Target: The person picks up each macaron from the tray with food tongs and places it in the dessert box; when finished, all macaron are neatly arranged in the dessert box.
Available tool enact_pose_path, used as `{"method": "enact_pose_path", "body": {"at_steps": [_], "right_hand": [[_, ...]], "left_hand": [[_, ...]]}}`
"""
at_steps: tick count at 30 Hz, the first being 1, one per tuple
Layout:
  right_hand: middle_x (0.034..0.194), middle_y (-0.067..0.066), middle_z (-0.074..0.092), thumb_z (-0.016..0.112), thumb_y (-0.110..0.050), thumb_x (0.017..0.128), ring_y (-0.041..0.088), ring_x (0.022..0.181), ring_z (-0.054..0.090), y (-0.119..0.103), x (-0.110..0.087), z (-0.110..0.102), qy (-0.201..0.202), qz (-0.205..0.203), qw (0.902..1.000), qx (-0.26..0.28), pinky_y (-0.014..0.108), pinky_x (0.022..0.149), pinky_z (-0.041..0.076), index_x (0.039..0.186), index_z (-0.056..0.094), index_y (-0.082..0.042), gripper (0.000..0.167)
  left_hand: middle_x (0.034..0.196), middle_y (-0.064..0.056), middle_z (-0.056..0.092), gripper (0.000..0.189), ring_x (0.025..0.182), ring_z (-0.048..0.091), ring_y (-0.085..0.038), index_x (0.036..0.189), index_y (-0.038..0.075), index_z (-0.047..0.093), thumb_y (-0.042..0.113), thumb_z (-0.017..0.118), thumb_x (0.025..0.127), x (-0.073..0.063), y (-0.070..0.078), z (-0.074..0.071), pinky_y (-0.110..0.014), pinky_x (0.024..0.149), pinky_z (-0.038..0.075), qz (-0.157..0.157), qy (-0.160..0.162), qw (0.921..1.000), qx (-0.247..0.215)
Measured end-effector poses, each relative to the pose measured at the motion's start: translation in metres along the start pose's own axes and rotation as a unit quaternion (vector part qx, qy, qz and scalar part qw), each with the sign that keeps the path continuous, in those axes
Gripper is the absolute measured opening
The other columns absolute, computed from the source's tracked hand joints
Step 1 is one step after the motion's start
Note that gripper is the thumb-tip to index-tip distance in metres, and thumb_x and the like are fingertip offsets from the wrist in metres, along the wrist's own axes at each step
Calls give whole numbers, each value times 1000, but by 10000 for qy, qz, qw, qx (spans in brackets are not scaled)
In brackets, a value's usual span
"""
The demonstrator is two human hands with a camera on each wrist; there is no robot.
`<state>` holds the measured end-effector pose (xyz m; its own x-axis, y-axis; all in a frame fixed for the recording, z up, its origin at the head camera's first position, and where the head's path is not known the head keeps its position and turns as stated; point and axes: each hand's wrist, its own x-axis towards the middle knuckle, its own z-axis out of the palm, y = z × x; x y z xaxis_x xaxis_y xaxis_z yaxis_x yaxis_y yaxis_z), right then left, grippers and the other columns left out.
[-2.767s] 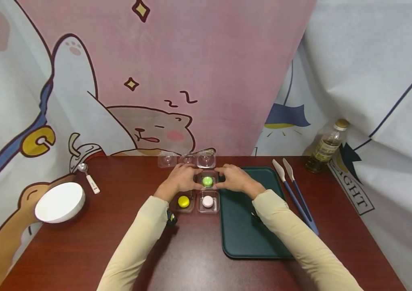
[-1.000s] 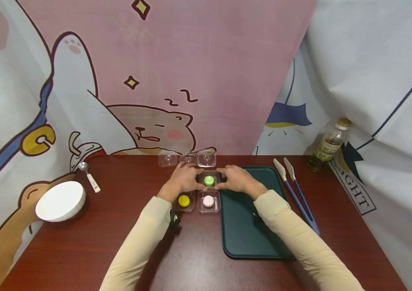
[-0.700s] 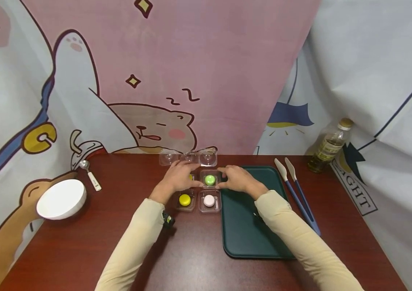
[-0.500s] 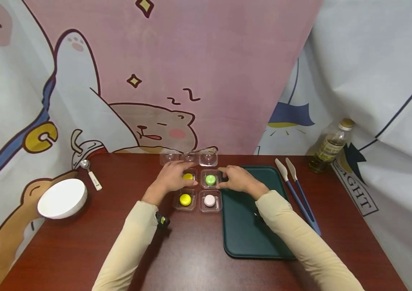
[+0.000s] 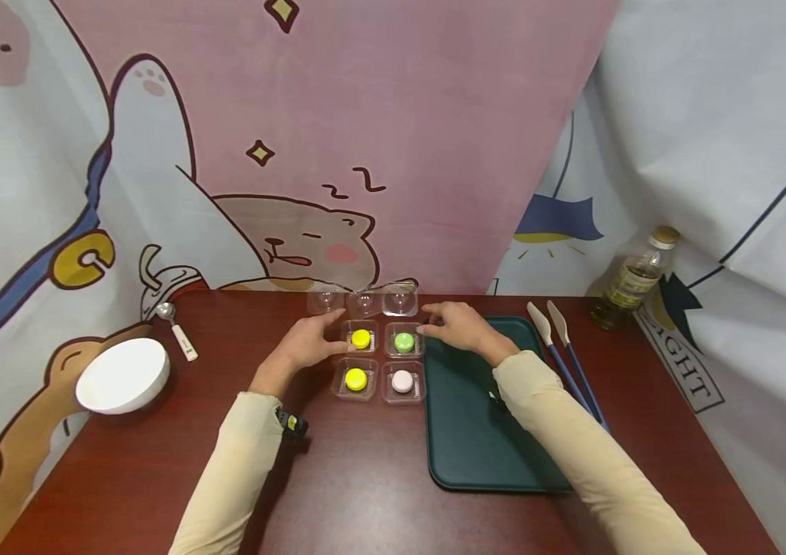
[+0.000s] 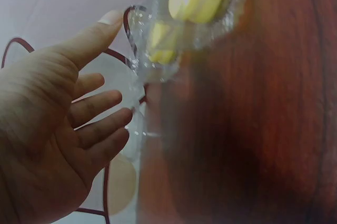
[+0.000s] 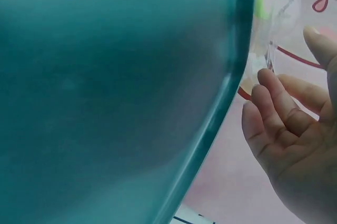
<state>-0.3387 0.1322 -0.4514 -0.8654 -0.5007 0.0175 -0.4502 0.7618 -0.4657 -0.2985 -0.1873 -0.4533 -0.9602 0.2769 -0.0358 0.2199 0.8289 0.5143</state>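
Clear plastic boxes stand in a two-by-two block, each with one macaron. At the far left lies a yellow macaron (image 5: 361, 339), with a green macaron (image 5: 404, 342) beside it. The near row has another yellow macaron (image 5: 356, 379) and a pale pink macaron (image 5: 402, 381). My left hand (image 5: 304, 344) is just left of the far-left box, its fingers spread and relaxed; in the left wrist view nothing is in the palm (image 6: 50, 145). My right hand (image 5: 462, 327) hovers by the right edge of the green macaron's box, fingers loosely bent; whether a fingertip touches it is unclear.
Behind the boxes stand clear domed lids (image 5: 365, 303). A dark green tray (image 5: 476, 439) lies right of them, under my right forearm. Tongs (image 5: 569, 362) and an oil bottle (image 5: 632, 281) are farther right. At left are a white bowl (image 5: 122, 376) and a scoop (image 5: 178, 331).
My left hand has moved left off the boxes, uncovering the far-left yellow macaron. My right hand has shifted slightly, its thumb and fingers now closer together. The boxes stay in their block.
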Motion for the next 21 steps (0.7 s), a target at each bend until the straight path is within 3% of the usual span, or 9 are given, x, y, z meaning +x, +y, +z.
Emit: {"method": "enact_pose_path", "body": {"at_steps": [5, 10, 21], "right_hand": [[129, 15, 70, 63, -36, 100, 30, 112, 68, 5, 11, -2, 373, 499, 9959, 660, 49, 95, 56, 140, 61, -5, 50], [131, 17, 68, 59, -34, 103, 31, 104, 72, 9, 20, 1, 563, 1005, 9857, 1232, 46, 90, 58, 136, 64, -6, 44], [117, 16, 73, 57, -29, 104, 25, 95, 71, 23, 32, 9, 705, 1936, 9535, 2198, 31, 74, 60, 129, 68, -5, 36]], "left_hand": [[153, -15, 51, 81, 142, 47, -37, 154, 13, 45, 44, 78, 87, 4, -10, 7, -54, 117, 39, -24, -94, 9995, -309], [155, -14, 50, 84, 143, 45, -39, 155, 16, 43, 50, 77, 86, 4, -19, 14, -57, 117, 38, -88, -245, 9987, -434], [156, -12, 49, 83, 144, 44, -39, 155, 18, 43, 48, 78, 86, 6, -24, 19, -58, 117, 37, -96, -211, 9982, -545]]}}
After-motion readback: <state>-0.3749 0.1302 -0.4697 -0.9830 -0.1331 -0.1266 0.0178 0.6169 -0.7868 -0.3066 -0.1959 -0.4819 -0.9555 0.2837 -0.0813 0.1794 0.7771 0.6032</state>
